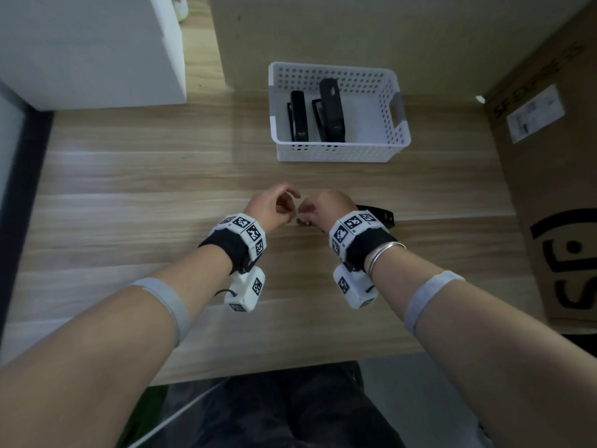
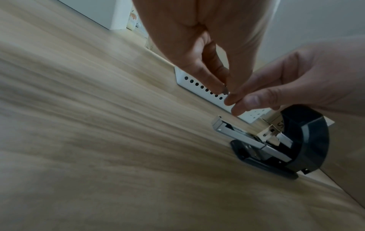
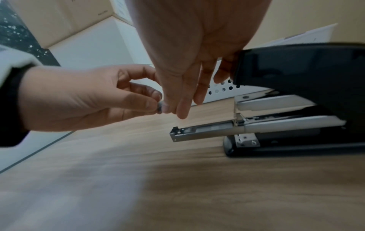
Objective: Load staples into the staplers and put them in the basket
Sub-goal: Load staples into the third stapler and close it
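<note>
Over the wooden table my two hands meet fingertip to fingertip. My left hand pinches a small grey strip of staples between thumb and forefinger. My right hand pinches the strip's other end. Just below and to the right lies a black stapler, its lid raised and its metal staple tray slid out. The white perforated basket behind holds two black staplers.
A large cardboard box walls off the table's right side. A white cabinet stands at the back left, and a beige panel rises behind the basket. The table's near edge runs just above my lap.
</note>
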`<state>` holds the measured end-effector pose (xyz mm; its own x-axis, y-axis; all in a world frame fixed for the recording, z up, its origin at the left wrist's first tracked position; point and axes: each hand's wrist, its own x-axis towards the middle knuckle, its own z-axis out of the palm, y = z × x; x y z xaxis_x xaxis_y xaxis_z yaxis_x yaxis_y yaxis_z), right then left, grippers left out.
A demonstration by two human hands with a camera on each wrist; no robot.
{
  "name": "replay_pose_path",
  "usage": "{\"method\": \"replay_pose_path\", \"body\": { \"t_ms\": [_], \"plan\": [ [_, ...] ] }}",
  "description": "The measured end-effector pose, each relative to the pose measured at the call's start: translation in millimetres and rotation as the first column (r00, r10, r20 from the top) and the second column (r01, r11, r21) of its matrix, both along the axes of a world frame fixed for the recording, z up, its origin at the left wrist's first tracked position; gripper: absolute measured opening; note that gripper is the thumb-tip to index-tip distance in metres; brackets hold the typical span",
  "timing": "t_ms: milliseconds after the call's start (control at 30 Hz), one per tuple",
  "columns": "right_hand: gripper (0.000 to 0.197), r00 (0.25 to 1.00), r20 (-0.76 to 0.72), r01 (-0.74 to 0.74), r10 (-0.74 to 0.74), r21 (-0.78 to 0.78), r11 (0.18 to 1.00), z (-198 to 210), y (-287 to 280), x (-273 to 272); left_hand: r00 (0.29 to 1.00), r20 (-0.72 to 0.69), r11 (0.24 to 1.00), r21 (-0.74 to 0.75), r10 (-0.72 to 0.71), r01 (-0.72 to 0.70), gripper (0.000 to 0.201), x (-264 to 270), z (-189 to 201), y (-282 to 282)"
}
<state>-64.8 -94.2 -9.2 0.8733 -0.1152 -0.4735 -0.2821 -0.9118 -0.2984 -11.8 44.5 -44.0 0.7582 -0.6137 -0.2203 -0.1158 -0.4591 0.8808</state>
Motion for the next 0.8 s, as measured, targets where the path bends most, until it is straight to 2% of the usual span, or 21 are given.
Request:
{"method": "replay_pose_path", "body": {
  "t_ms": [100, 200, 367, 467, 633, 800],
  "plan": [
    [0.031, 0.998, 0.026, 0.051, -0.052, 0.041, 0.998, 0.0, 0.8, 1.7, 1.000, -0.026, 1.000, 0.017, -0.009, 0.009, 0.029, 1.6, -1.6, -1.6],
    [0.028, 1.000, 0.008, 0.016, -0.016, 0.046, 0.999, 1.2, 3.0, 3.9, 0.999, -0.022, 0.999, 0.036, -0.039, 0.039, 0.033, 1.5, 0.5, -4.0],
    [0.024, 0.996, -0.032, -0.080, 0.078, -0.078, 0.994, 3.8, 0.5, 7.1, 0.997, -0.024, 0.996, 0.049, -0.071, 0.072, 0.036, -0.5, 3.6, -9.0],
    [0.023, 0.992, -0.038, -0.124, 0.119, -0.184, 0.975, 3.8, -0.1, 5.2, 0.997, -0.004, 0.995, 0.066, -0.072, 0.072, 0.028, -1.7, 1.7, -11.3],
    [0.021, 0.987, -0.022, -0.157, 0.157, -0.265, 0.951, 0.6, 0.3, -0.6, 0.984, 0.121, 0.972, 0.213, -0.130, 0.102, 0.013, -0.8, -6.2, -6.8],
    [0.019, 0.984, -0.031, -0.176, 0.174, -0.286, 0.942, -3.7, 4.2, 0.2, 0.987, 0.111, 0.947, 0.312, -0.118, 0.078, 0.022, -1.8, -10.1, -2.9]
  ]
}}
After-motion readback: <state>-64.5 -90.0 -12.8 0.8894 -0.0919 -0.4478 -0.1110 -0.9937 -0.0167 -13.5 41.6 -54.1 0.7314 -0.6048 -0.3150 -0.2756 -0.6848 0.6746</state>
